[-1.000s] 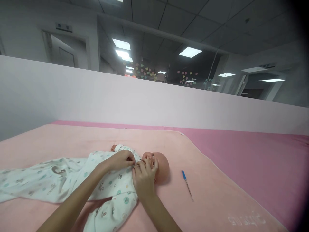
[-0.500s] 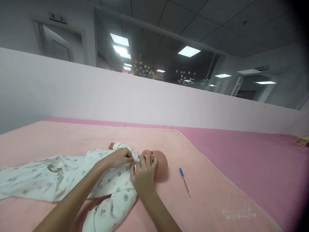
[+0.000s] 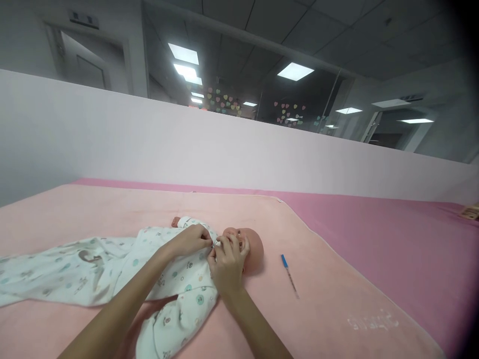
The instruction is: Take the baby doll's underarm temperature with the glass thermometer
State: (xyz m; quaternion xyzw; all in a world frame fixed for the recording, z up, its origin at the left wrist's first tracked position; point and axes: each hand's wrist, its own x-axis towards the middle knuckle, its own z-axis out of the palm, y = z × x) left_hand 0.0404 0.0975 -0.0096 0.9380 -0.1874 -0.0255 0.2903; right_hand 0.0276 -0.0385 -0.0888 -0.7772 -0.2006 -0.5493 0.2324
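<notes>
A baby doll (image 3: 255, 252) lies on its back with its head to the right. It wears a white printed sleepsuit (image 3: 160, 279) whose long legs stretch off to the left. At the neck, my left hand (image 3: 195, 239) pinches the sleepsuit's collar between thumb and fingertips. Close against it, my right hand (image 3: 227, 263) grips the collar from the head side, its other fingers bent over the doll's lower face. The collar's fastening is mostly hidden by the fingers. A glass thermometer (image 3: 290, 276) with a blue cap rests to the right of the head.
Under the doll spreads a peach blanket (image 3: 329, 299) with pale lettering at lower right. Beyond its edge lies a pink mat (image 3: 392, 239). A white padded wall (image 3: 224, 154) runs along the back, with a window above it. Part of a light-coloured object (image 3: 469, 212) shows at the far right.
The view has shifted slightly, so the doll and hands appear a little right and higher. Both hands stay at the collar, with my left fingertips closer to the right ones.
</notes>
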